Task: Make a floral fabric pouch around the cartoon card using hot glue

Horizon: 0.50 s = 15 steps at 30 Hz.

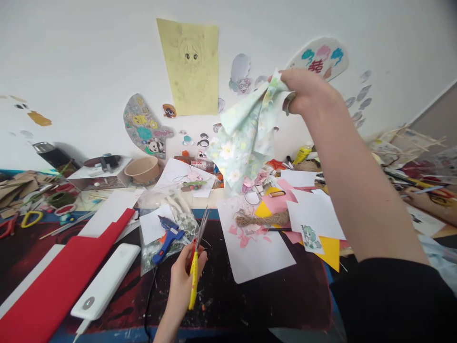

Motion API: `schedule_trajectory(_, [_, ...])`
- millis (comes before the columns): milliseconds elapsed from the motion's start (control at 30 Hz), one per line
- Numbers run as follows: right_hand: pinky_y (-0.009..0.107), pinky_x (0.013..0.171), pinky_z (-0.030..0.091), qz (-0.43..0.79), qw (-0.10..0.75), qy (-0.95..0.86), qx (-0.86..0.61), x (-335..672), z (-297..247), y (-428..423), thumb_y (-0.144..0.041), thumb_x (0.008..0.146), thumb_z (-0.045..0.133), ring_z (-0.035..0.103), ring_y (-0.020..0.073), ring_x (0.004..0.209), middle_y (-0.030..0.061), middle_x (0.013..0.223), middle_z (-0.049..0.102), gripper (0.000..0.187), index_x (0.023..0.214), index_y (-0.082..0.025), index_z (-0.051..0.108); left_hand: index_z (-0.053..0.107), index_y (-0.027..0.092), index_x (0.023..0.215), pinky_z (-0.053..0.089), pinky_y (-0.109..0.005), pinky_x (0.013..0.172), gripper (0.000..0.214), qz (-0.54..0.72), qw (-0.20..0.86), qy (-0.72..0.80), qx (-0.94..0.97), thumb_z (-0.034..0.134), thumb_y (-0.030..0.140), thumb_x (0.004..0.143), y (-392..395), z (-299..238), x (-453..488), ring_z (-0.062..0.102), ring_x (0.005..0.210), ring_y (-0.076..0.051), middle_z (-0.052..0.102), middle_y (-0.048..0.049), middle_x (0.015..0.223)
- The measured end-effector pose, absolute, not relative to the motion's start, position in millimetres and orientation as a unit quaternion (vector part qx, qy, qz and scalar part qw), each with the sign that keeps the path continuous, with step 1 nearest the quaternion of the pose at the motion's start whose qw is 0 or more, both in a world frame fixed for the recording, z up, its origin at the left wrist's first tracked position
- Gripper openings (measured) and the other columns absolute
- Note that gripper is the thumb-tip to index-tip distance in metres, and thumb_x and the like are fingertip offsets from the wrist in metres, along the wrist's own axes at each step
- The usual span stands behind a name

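My right hand [303,90] is raised high before the wall, its fingers closed on a pale green floral cloth [239,138] that hangs down in folds. Low over the dark table, my left hand [185,269] grips a pair of scissors [194,271] with yellow and red handles. The blades point up and away and look nearly closed. Just left of the scissors lies a blue glue gun [167,238] on a clear plastic bag. Below the hanging cloth, a bundle of brown twine [262,218] rests on white paper with pink scraps.
A white power bank [107,281] with a cable and red card [71,281] lie at the left. Paper sheets [310,214] and yellow card [330,252] are at the right. Along the wall stand a round wooden container [143,169] and a dark flask [53,155].
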State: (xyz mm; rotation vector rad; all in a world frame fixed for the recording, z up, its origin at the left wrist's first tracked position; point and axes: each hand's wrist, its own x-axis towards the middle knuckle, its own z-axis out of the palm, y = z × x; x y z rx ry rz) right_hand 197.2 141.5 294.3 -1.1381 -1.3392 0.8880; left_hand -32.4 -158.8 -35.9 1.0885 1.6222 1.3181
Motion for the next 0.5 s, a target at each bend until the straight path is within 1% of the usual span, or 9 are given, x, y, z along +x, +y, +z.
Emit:
schedule_trajectory(67, [0.023,0.057,0.049,0.362,0.579,-0.56,-0.469,200,292,159,-0.01,0.084,0.058,0.056,0.0111,0.066,-0.0052,0.066,0.056,0.012,0.085,-0.023,0.057,0.064,0.017,0.095,0.047,-0.023,0.049,0.043,0.527,0.374,0.637,0.42,0.07,0.056,0.078,-157,-39,-30,0.055,0.053,-0.012,0.069,-0.0015,0.076])
schedule_trajectory(133, [0.023,0.052,0.047,0.343,0.594,-0.563,-0.462,203,284,179,-0.018,0.085,0.06,0.058,0.0128,0.066,-0.0038,0.07,0.058,0.008,0.086,-0.025,0.056,0.064,0.018,0.094,0.045,-0.022,0.048,0.042,0.537,0.366,0.639,0.411,0.07,0.056,0.079,-154,-43,-28,0.055,0.054,-0.012,0.068,-0.001,0.075])
schedule_trajectory(167, [0.023,0.051,0.046,0.315,0.595,-0.574,-0.466,204,277,188,-0.021,0.086,0.059,0.059,0.0131,0.067,-0.003,0.072,0.059,0.005,0.085,-0.025,0.056,0.064,0.018,0.095,0.044,-0.021,0.047,0.041,0.54,0.365,0.641,0.406,0.07,0.056,0.079,-153,-45,-27,0.056,0.055,-0.012,0.069,-0.0013,0.077])
schedule_trajectory(233, [0.023,0.055,0.048,0.291,0.588,-0.584,-0.478,206,257,203,-0.021,0.087,0.055,0.062,0.013,0.071,-0.0016,0.075,0.061,0.002,0.086,-0.022,0.057,0.064,0.018,0.096,0.045,-0.021,0.048,0.041,0.533,0.368,0.643,0.409,0.07,0.056,0.079,-151,-49,-28,0.06,0.059,-0.014,0.07,-0.0025,0.081])
schedule_trajectory(267, [0.024,0.058,0.049,0.27,0.568,-0.597,-0.499,208,244,209,-0.022,0.088,0.053,0.062,0.014,0.072,-0.0001,0.076,0.062,0.005,0.088,-0.02,0.059,0.064,0.018,0.096,0.047,-0.022,0.049,0.041,0.526,0.369,0.643,0.416,0.07,0.056,0.079,-150,-51,-29,0.063,0.063,-0.015,0.071,-0.0032,0.082])
schedule_trajectory(300, [0.025,0.062,0.051,0.192,0.485,-0.64,-0.564,210,231,212,-0.026,0.091,0.049,0.063,0.015,0.074,0.001,0.075,0.062,0.013,0.09,-0.019,0.06,0.064,0.018,0.096,0.048,-0.022,0.051,0.041,0.519,0.369,0.644,0.424,0.07,0.056,0.079,-149,-52,-31,0.065,0.066,-0.017,0.072,-0.0039,0.083])
schedule_trajectory(367, [0.033,0.069,0.053,0.15,0.419,-0.653,-0.613,216,204,215,-0.029,0.084,0.06,0.065,0.0216,0.079,0.0061,0.074,0.065,0.015,0.086,-0.014,0.065,0.064,0.018,0.096,0.049,-0.023,0.052,0.043,0.509,0.368,0.647,0.433,0.071,0.057,0.077,-148,-54,-33,0.068,0.071,-0.02,0.073,-0.0054,0.084])
schedule_trajectory(433, [0.041,0.08,0.051,0.106,0.371,-0.656,-0.649,224,179,212,-0.025,0.073,0.071,0.065,0.0277,0.088,0.012,0.08,0.068,0.015,0.081,-0.013,0.068,0.064,0.018,0.098,0.05,-0.025,0.051,0.047,0.503,0.367,0.654,0.43,0.072,0.058,0.074,-147,-57,-34,0.07,0.073,-0.023,0.074,-0.0069,0.086])
schedule_trajectory(500, [0.043,0.086,0.048,0.064,0.333,-0.663,-0.667,236,162,204,-0.026,0.071,0.073,0.064,0.0311,0.096,0.0148,0.088,0.071,0.017,0.083,-0.013,0.072,0.063,0.017,0.1,0.051,-0.026,0.052,0.051,0.495,0.369,0.661,0.427,0.072,0.059,0.072,-147,-60,-35,0.072,0.075,-0.025,0.075,-0.0081,0.088])
